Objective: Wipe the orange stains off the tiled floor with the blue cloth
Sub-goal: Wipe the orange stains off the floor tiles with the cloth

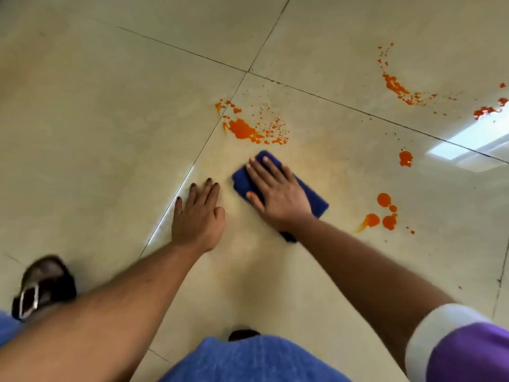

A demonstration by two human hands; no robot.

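Pressing down with fingers spread flat, the right hand (275, 193) pins a blue cloth (308, 197) to the tiled floor (110, 106). The cloth is deep blue, folded, fuzzy, lying near the middle. The left hand (198, 216) rests open just to its left, gripping nothing. Orange stains (245, 129) spatter the tile just beyond, with more blobs (382, 213) to the right and far right.

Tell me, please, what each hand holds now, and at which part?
The right hand presses flat on the middle of the blue cloth, fingers spread, no closed grip. The left hand holds nothing; it rests on the tiled floor.
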